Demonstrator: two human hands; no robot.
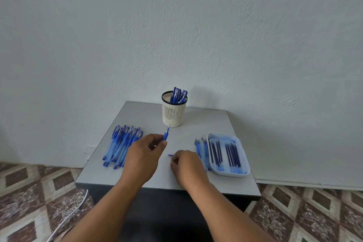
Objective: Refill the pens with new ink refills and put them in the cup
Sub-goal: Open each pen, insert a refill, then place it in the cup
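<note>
Holding a pen (165,134) in the left hand (144,153), thumb and forefinger pinching the blue grip, bare tip pointing up and away toward the cup (173,112). Hovering above the grey table (149,175), near the cup's base but not touching it. Curling the right hand (186,165) low over the tabletop, fingers closing on something small and blue (170,155) poking out to the left (a cap or a refill end, too little showing to say which).

Standing at the far edge: the slotted cream cup, already carrying several pens (178,95) upright. Lying left of the hands: a heap of pens (122,144), apparently waiting for refilling. Lying to the right: a row of refills (202,153) loose on the table, just beside a white tray (242,155) holding more refills (225,152).

Risking, from here: a poke of the pen tip into the cup wall, tipping the light cup, if the reach goes forward too low; a slip of the small blue piece from the right fingers and a roll off the near edge; ink smearing on skin, judging by the blue staining inside the tray.

Staying hidden: the pen's rear half behind the left palm, so no telling whether the barrel is closed; the right fingertips, tucked under the knuckles.
</note>
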